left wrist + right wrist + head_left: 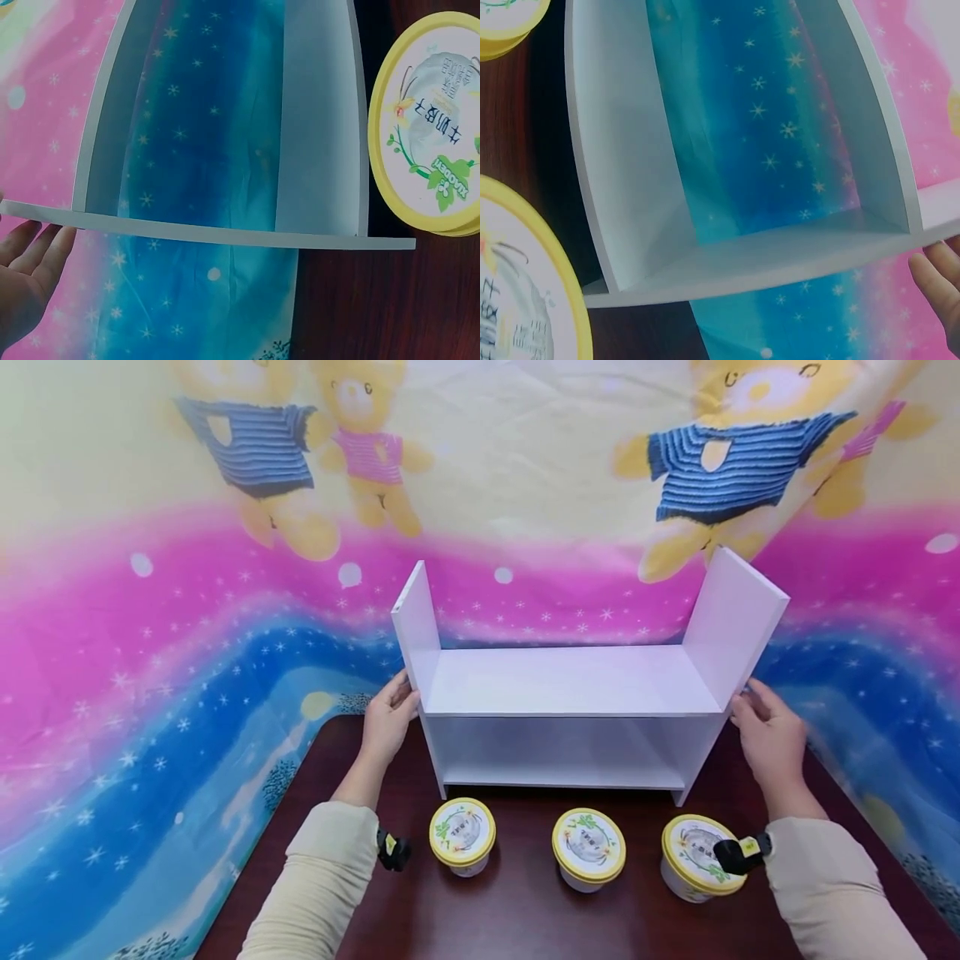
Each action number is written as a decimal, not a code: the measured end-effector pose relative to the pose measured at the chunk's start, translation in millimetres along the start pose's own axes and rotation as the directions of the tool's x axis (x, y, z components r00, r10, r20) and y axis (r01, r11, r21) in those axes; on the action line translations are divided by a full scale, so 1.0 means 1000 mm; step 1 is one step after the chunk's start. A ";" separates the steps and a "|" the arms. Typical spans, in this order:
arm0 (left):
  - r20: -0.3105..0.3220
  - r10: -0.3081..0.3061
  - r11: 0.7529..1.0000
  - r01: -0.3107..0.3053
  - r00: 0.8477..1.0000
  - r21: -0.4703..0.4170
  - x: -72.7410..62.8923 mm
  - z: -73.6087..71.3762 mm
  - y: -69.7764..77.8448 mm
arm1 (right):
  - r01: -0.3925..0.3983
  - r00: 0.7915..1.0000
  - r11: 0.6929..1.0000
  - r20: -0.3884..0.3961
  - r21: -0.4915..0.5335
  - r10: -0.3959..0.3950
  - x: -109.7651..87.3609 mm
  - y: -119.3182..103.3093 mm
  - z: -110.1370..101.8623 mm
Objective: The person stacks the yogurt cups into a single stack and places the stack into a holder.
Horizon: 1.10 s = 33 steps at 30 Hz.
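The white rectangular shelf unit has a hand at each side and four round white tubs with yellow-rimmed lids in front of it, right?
The count is wrong: the head view shows three white tubs, not four. The rest holds: the left hand and right hand are at the white shelf unit's sides.

indoors, seemingly a screened-in corner got up with cloth, more makeshift set than lived-in room. creased printed backdrop (525, 597) hung behind and down both sides, nursery-like: teddy bears (723, 477), snowflakes (606, 614), broad pink and blue bands (90, 618). dark reddish-brown table (510, 927) stood inside it, bearing a plain white shelf unit (570, 681). home, shop or studio could not be told.
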<state>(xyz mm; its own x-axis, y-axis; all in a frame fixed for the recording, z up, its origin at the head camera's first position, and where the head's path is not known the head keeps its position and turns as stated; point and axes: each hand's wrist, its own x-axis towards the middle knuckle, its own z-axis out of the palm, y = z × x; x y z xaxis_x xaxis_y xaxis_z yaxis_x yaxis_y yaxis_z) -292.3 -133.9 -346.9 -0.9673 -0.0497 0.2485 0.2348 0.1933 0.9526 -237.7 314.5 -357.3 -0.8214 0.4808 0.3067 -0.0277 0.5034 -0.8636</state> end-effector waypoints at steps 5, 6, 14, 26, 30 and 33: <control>0.023 -0.007 1.000 0.007 1.000 0.006 -0.006 -0.005 -0.003 | 0.052 0.998 0.998 0.029 -0.024 -0.051 -0.009 0.002 -0.007; 0.030 -0.009 1.000 0.009 1.000 0.009 -0.008 -0.007 -0.003 | 0.057 0.998 0.998 0.038 -0.015 -0.056 -0.011 0.004 -0.008; 0.069 -0.023 0.999 0.020 0.997 0.041 -0.023 -0.016 -0.012 | 0.058 0.997 0.997 0.060 -0.044 -0.055 -0.031 0.015 -0.006; 0.077 -0.070 0.997 0.068 0.995 0.025 -0.056 -0.019 -0.043 | 0.001 1.000 0.999 0.028 -0.046 0.000 -0.071 0.036 -0.003; 0.071 -0.092 0.996 0.091 0.993 0.011 -0.066 -0.017 -0.058 | -0.013 0.998 0.997 0.057 -0.078 0.018 -0.076 0.063 0.000; 0.061 -0.101 0.995 0.101 0.993 0.007 -0.073 -0.015 -0.070 | -0.035 0.995 0.995 0.089 -0.096 0.043 -0.071 0.098 0.004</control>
<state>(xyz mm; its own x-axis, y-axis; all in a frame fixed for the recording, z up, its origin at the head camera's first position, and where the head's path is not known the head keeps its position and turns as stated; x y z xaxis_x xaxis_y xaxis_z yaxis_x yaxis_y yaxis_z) -237.0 -158.0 -428.7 -0.9901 -0.0092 0.1400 0.1356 0.1943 0.9715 -184.6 326.5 -465.1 -0.8692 0.4364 0.2323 0.0555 0.5530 -0.8313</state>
